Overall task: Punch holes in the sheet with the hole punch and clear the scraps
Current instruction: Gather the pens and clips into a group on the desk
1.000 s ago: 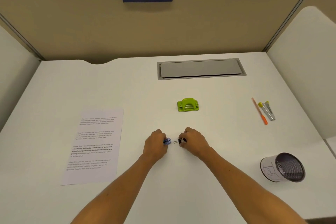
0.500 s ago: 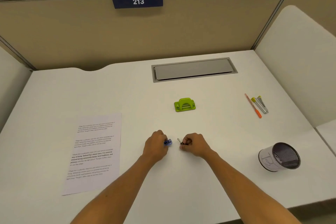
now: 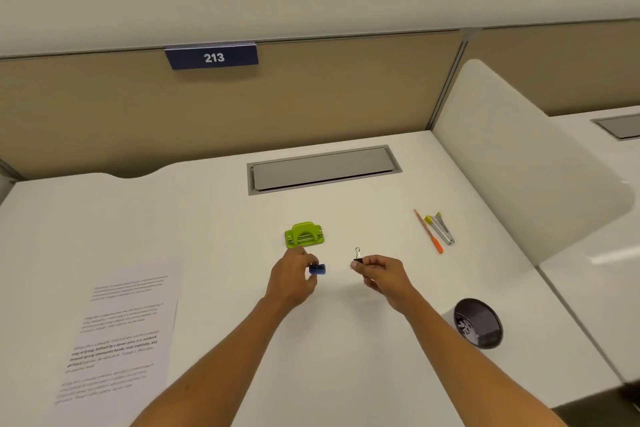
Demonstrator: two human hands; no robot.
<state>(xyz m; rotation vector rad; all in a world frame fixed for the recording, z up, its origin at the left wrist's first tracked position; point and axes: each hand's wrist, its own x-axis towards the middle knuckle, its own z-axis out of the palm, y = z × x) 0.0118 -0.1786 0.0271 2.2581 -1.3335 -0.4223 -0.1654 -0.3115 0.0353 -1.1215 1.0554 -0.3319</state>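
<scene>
A lime-green hole punch (image 3: 304,234) stands on the white desk (image 3: 346,374), just beyond my hands. The printed sheet (image 3: 117,336) lies flat at the left, apart from both hands. My left hand (image 3: 292,279) pinches a small blue binder clip (image 3: 317,269) a little below the punch. My right hand (image 3: 379,274) pinches a small black binder clip (image 3: 357,258) with its wire handle pointing up. Both hands are raised off the desk, a short gap between them.
A black mesh cup (image 3: 479,322) lies tipped on its side at the right. An orange pen (image 3: 428,231) and a yellow-tipped stapler (image 3: 440,229) lie at the far right. A grey cable flap (image 3: 323,168) sits at the back, and a white divider panel (image 3: 519,163) bounds the right side.
Both hands have lifted from the desk and moved apart, each carrying its clip. The camera has tilted upward, so the desk sits lower in view.
</scene>
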